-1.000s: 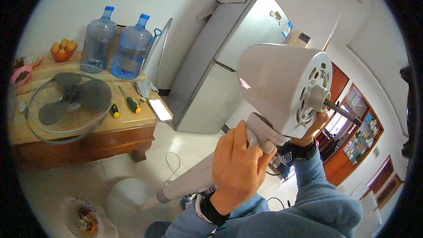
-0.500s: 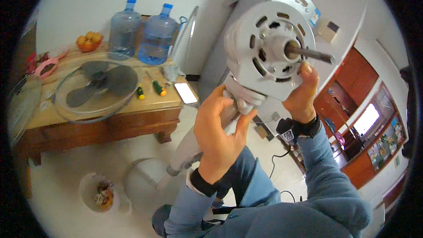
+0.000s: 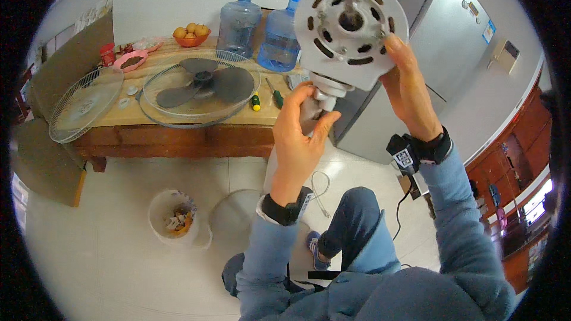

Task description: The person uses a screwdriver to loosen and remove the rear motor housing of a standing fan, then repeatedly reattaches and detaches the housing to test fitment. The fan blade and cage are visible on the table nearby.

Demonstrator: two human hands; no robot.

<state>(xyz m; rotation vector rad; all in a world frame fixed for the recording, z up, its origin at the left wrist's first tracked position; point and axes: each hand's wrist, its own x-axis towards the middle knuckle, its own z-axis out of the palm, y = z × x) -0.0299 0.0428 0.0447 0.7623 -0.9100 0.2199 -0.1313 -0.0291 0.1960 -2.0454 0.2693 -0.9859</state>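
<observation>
A white fan motor housing (image 3: 321, 59) with a slotted round face and a metal shaft (image 3: 350, 7) stands high in front of me, on its stand. My right hand (image 3: 410, 92) grips the housing's right edge, thumb on the front face. Below it, my left hand (image 3: 297, 151) is curled around the white neck joint (image 3: 327, 98), thumb and index finger on either side; its other fingers are partly hidden. Part of the pale stand pole (image 3: 270, 169) shows behind my left hand. The round base (image 3: 238, 217) rests on the floor.
The wooden table (image 3: 178, 138) holds grey fan blades (image 3: 232, 85) on a wire grille, another grille (image 3: 86, 104), screwdrivers (image 3: 256, 102), a fruit bowl (image 3: 191, 40) and water bottles (image 3: 239, 24). A waste bin (image 3: 163, 235) stands left of the base; a refrigerator (image 3: 440, 41) stands behind at right.
My view has swung right-side up, and the table sits further right. The motor appears higher and more face-on, its shaft no longer pointing right. Both hands keep their places on it.
</observation>
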